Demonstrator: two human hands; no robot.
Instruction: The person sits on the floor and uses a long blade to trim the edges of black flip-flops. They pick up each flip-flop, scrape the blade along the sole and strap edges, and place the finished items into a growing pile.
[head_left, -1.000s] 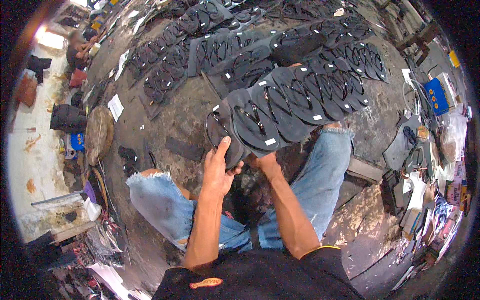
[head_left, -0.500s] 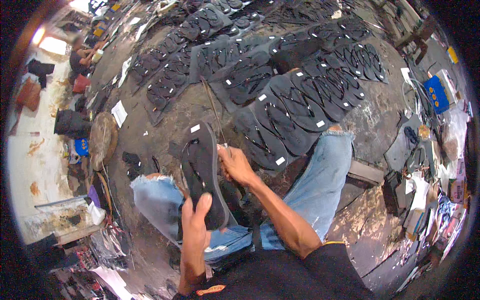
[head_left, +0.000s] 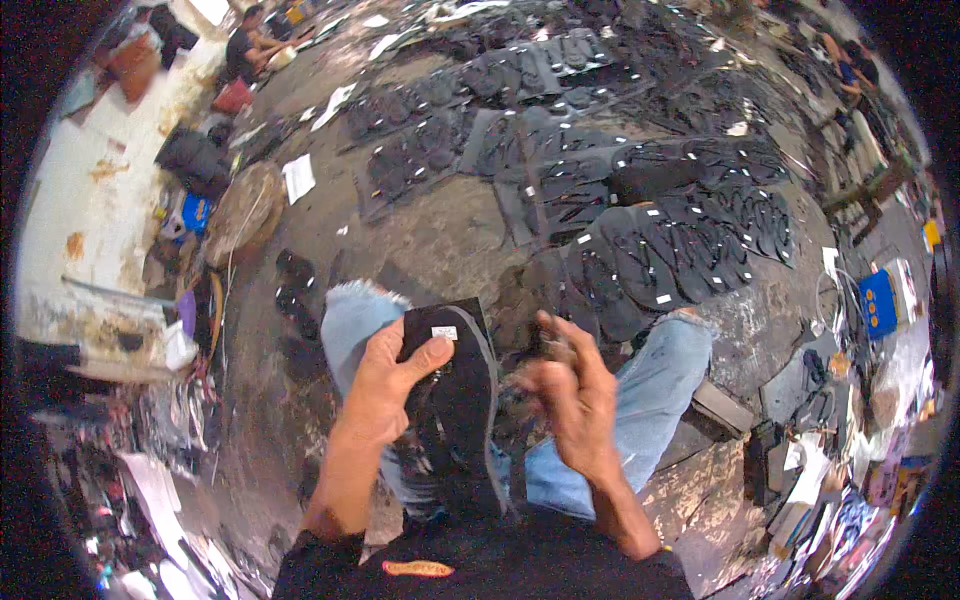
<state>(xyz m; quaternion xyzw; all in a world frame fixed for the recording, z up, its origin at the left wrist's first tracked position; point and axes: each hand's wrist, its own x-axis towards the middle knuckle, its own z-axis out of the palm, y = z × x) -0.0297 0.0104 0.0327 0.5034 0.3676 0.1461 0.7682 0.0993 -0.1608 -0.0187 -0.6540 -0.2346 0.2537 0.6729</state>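
Note:
My left hand (head_left: 385,385) is closed round the edge of a black flip-flop (head_left: 460,395), its thumb beside a small white label near the far end. A grey line runs along the sole's right edge, and a dark squared corner shows beyond its rounded end. The flip-flop is held over my lap, between my knees. To its right, apart from it, my right hand (head_left: 582,405) is curled round the handle of a long knife (head_left: 533,200). Motion blurs the fingers and handle, and the thin blade points away from me over the floor.
Rows of black flip-flops (head_left: 640,260) with white labels lie on the floor ahead. A round wooden block (head_left: 243,215) stands at the left, near a white paper (head_left: 298,177). A blue box (head_left: 880,303) is on the right. Another person (head_left: 250,48) sits far left.
The flip-flop has been turned and drawn nearer; my left hand now grips its far end. My right hand has moved right with the knife, away from the sole. The view has shifted.

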